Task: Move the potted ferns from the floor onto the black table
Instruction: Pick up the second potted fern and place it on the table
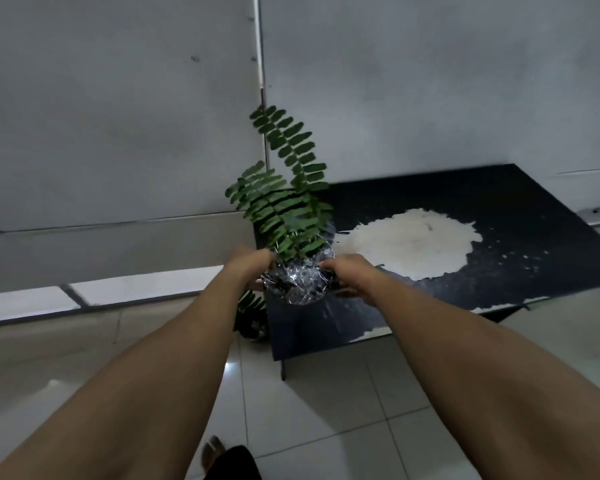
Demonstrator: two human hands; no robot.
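Observation:
A potted fern [288, 216] with long green fronds stands in a clear crinkled plastic pot [298, 284] full of dark soil. My left hand [252, 265] grips the pot's left side and my right hand [349, 275] grips its right side. The pot is over the near left corner of the black table [499, 209]; I cannot tell whether it touches the top. A second fern [252, 317] sits on the floor beside the table's left edge, partly hidden by my left arm and the table.
A large pale patch [409, 244] of worn surface covers the table's middle. Grey walls rise behind, meeting at a corner [262, 81]. A thin table leg [283, 370] stands on the tiled floor [326, 410]. My foot [213, 452] shows at the bottom.

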